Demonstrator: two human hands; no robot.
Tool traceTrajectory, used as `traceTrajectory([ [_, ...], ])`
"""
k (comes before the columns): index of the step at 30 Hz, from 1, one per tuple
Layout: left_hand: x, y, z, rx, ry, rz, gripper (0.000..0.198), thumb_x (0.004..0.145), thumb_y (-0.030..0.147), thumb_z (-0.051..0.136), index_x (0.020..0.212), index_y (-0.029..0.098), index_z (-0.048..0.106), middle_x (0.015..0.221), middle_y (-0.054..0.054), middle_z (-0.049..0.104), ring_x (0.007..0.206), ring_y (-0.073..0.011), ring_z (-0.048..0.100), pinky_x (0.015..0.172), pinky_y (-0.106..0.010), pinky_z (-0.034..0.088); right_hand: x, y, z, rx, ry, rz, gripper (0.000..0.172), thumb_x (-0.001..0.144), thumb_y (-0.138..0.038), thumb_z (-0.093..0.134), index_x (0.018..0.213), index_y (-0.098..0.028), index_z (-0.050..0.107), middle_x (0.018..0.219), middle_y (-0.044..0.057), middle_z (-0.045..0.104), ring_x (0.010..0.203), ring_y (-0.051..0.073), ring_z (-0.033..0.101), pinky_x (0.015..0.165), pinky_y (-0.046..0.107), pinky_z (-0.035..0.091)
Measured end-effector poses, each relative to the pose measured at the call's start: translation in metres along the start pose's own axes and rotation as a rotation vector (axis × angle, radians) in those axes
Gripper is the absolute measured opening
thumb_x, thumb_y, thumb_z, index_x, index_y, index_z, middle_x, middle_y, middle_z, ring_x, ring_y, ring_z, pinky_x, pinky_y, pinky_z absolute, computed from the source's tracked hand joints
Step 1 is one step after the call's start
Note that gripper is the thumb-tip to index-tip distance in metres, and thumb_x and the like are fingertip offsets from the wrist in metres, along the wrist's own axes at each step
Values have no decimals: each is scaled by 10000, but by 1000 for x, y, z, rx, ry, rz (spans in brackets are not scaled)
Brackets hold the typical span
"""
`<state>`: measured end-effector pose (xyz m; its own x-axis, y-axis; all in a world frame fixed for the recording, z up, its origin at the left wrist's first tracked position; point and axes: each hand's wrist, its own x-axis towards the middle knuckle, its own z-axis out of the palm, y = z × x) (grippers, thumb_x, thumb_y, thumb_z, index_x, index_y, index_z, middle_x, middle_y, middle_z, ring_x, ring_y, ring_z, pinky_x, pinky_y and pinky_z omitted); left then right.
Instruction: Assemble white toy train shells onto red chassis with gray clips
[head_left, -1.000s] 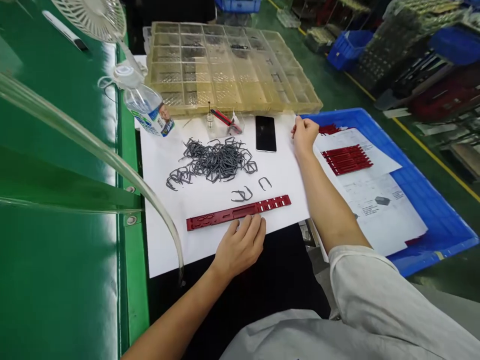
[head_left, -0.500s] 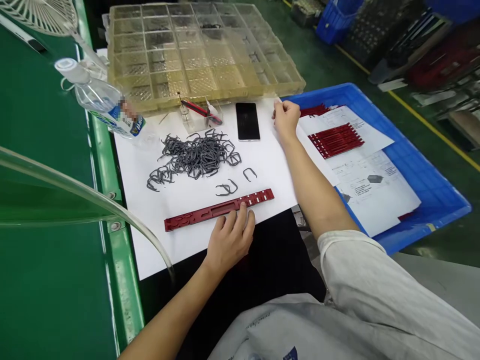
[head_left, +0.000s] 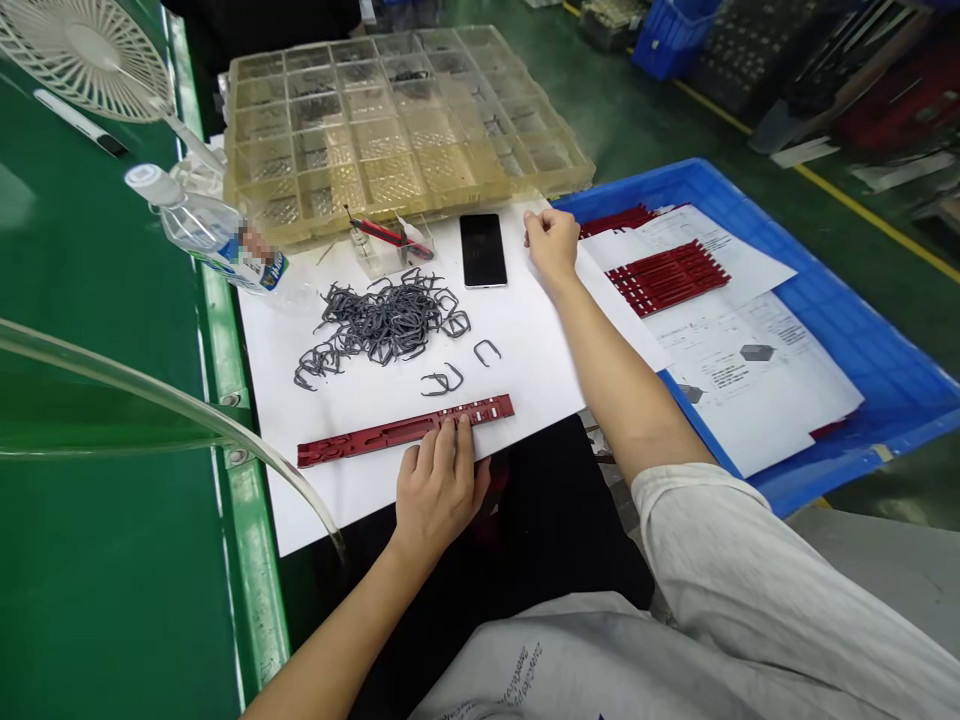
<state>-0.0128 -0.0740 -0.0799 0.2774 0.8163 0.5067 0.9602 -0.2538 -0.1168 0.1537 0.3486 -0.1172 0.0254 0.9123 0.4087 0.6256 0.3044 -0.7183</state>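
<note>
A long dark-red slotted strip (head_left: 360, 442) lies along the near edge of a white sheet (head_left: 540, 370). My left hand (head_left: 436, 485) rests its outstretched fingertips on the strip's near side, right of its middle; its thumb points off to the right. At the far right of the sheet, beside a black phone (head_left: 484, 250), my right hand (head_left: 553, 240) is closed with curled fingers. Whatever may be inside them is hidden. Beyond the strip lie a loose U-shaped grey clip (head_left: 487, 352), a couple more grey clips (head_left: 442, 380) and a tangled pile of them (head_left: 390, 318).
A yellowed compartment tray (head_left: 367, 215) stands behind the sheet, with a small clear box (head_left: 390, 255) holding tools before it. Left are a water bottle (head_left: 206, 235) and a fan (head_left: 94, 50). A blue bin (head_left: 892, 370) at right holds papers and red strips (head_left: 667, 278).
The red strip has slid left under my left hand, which moved along with it. My right hand has shifted slightly left and stays closed. The whole view has tilted a little.
</note>
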Motion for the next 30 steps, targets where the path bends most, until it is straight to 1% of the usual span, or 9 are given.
traceTrajectory([
  [4,-2,1,1,43,17,-27,554,1075,412,691,1458,13,661,1275,-277,774,1075,-380,731,873,-466,504,-3,-7,0,-30,-7,24,437,1149,-486,523,848,-232,712,776,40,692,897,271,720,1069,486,575],
  [9,-5,6,7,58,-12,3,537,1066,316,673,1545,74,649,1286,-232,795,1105,-352,732,997,-478,465,-6,-14,-5,-56,-59,66,408,1139,-452,548,842,-230,716,804,47,701,915,277,722,1072,482,565],
  [12,-4,6,10,12,31,-6,505,1080,326,653,1483,24,693,1317,-242,814,1141,-359,728,1026,-488,449,-6,-15,-9,-65,-122,58,394,1136,-480,556,884,-232,730,825,51,709,968,289,730,1056,472,567],
  [15,2,3,9,-52,58,62,390,1084,279,649,1373,46,767,1421,-192,808,1206,-350,726,1026,-478,445,-7,-16,-11,-61,-147,45,400,1131,-507,559,895,-234,732,827,56,712,1003,301,733,1061,479,566],
  [17,7,0,6,-71,57,136,305,1072,222,663,1302,82,807,1433,-150,814,1196,-331,741,988,-462,457,-8,-17,-11,-59,-148,47,403,1125,-513,561,880,-238,725,829,63,714,1017,310,730,1075,492,563],
  [20,14,-5,2,-76,57,230,244,1054,176,680,1219,88,837,1399,-158,827,1164,-323,764,932,-452,490,-9,-18,-10,-68,-136,58,399,1108,-507,579,827,-248,696,824,71,714,1008,315,720,1097,511,559],
  [23,17,-6,0,-77,82,278,212,1044,148,677,1147,77,849,1371,-179,833,1194,-327,772,940,-448,532,-10,-18,-9,-60,-137,39,395,1095,-519,591,812,-258,676,818,70,716,997,307,707,1083,493,570],
  [26,15,-4,-1,-62,84,245,210,1047,153,679,1139,91,857,1399,-165,825,1210,-334,778,951,-448,570,-10,-18,-10,-66,-139,20,398,1089,-543,591,820,-261,671,810,62,703,985,295,697,1044,464,581],
  [30,9,0,-1,-22,19,164,242,1038,159,705,1220,106,855,1488,-147,784,1264,-371,769,947,-461,609,-12,-20,-12,-95,-150,26,407,1079,-533,610,777,-262,640,796,62,676,947,291,685,1030,466,576],
])
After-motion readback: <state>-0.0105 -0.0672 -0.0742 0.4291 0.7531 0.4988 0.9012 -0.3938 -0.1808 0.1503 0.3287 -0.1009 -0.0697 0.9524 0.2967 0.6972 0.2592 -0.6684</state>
